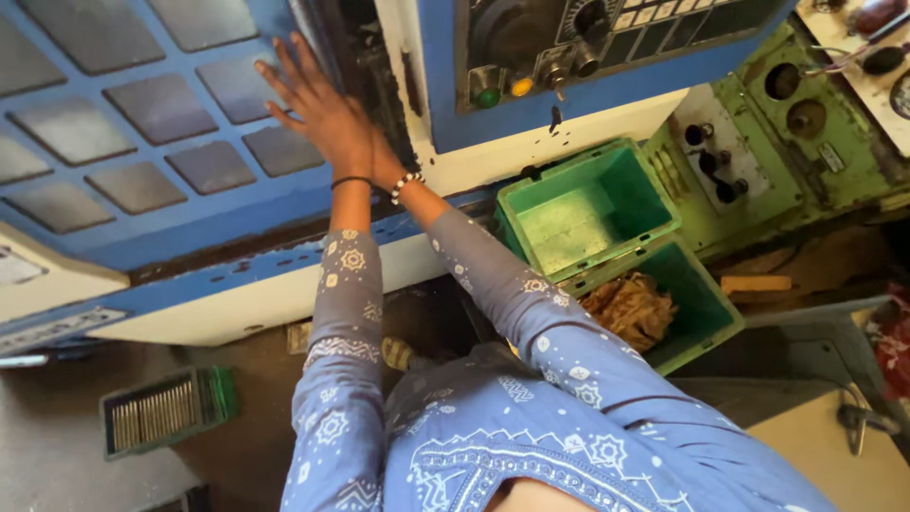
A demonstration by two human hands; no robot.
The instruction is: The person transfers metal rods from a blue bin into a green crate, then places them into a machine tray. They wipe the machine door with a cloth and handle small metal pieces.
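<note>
Both hands overlap flat, fingers spread, left hand (318,109) pressing the blue sliding door (142,142), holding nothing.

door (142,142): blue metal machine door with a grid of grey window panes, upright, scuffed along its lower edge
position: under the left hand (318,109), whose flat palm and spread fingers press against its right edge, beside the dark gap

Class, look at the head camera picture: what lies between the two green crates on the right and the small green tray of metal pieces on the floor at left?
In the head view, the person's patterned blue sleeves and a foot on the dark floor lie between the green crates and the tray.
</note>
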